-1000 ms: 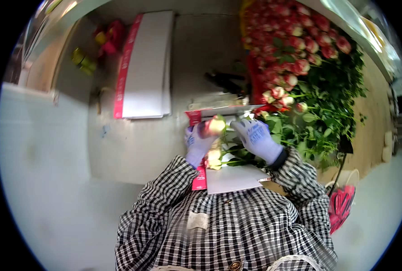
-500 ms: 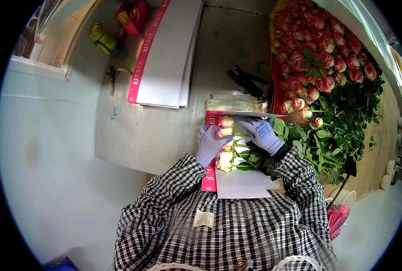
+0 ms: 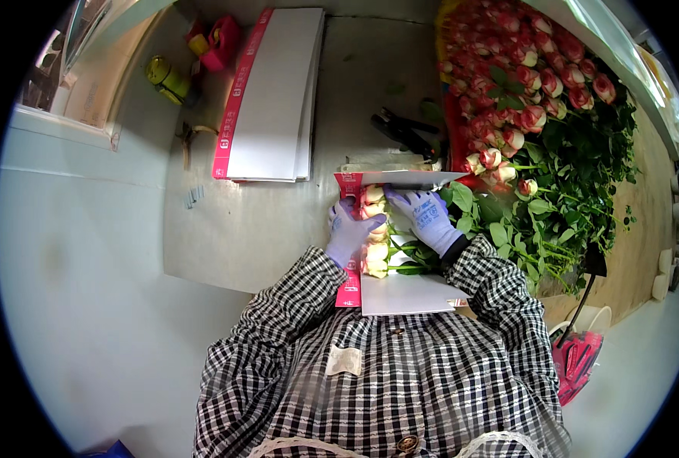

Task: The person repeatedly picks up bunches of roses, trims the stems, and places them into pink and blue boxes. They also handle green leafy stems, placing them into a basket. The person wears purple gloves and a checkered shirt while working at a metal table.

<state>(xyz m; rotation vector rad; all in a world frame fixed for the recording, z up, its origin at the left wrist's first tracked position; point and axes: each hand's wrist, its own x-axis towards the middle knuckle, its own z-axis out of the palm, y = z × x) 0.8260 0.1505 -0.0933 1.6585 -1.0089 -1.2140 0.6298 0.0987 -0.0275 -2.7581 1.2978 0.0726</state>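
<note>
Both gloved hands are pressed down on a small bundle of pale roses (image 3: 375, 233) lying in a wrapping sheet (image 3: 404, 292) with a pink edge. The left hand (image 3: 350, 235) lies flat with its fingers curled loosely against the flower heads, and the right hand (image 3: 425, 216) spreads over the stems and leaves just beside them; neither is clenched tight, more cupping than gripping. There is only the one view, from the head, looking straight down. The bundle sits on the grey worktable (image 3: 232, 229), close in front of the person's checked shirt, with the sheet's upper flap lifted behind the hands. To the person's right, a big heap of pink and cream roses (image 3: 523, 84) with dark leaves fills the table's end. Ahead to the left lies a stack of flat white sheets (image 3: 274, 91), also pink-edged. A dark hand tool (image 3: 400, 130) lies between the stack and the heap. The roses look light and easily bruised, the sheet thin and bendy; the stems seem the safer place to hold.
</note>
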